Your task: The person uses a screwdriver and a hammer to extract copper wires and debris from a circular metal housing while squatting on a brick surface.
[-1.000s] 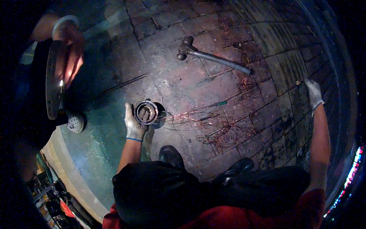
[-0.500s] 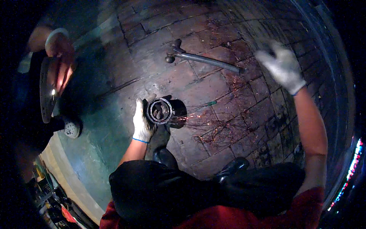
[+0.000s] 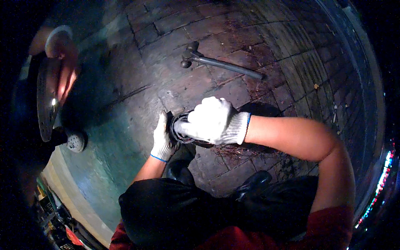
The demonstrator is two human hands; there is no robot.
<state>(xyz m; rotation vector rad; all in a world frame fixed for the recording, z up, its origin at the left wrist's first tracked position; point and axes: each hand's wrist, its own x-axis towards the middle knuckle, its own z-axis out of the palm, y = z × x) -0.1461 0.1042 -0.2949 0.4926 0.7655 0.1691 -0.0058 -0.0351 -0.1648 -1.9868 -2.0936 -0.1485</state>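
A dark round metal housing [image 3: 173, 130] with a ringed, hollow mouth is between my gloved hands, above the floor in front of my boots. My left hand [image 3: 161, 137] wraps its outer left side, thumb up along the rim. Over the mouth lies my right hand [image 3: 211, 121], fingers curled and thumb reaching into the opening. What those fingers grip is hidden, and the glove covers most of the housing's right part. A ball-peen hammer [image 3: 229, 66] lies on the paving beyond my hands, its head toward the left.
Copper-coloured wire scraps [image 3: 237, 154] are strewn on the paving under my right forearm. At far left another person's hand [image 3: 66, 79] holds a dark curved plate [image 3: 48, 102]; their pale shoe [image 3: 76, 141] stands below. Tools and bins [image 3: 56, 216] fill the lower left.
My right hand has swung in from the far right, fingers spread before, and now closes at the housing's mouth. The left hand keeps its hold. The hammer has not moved.
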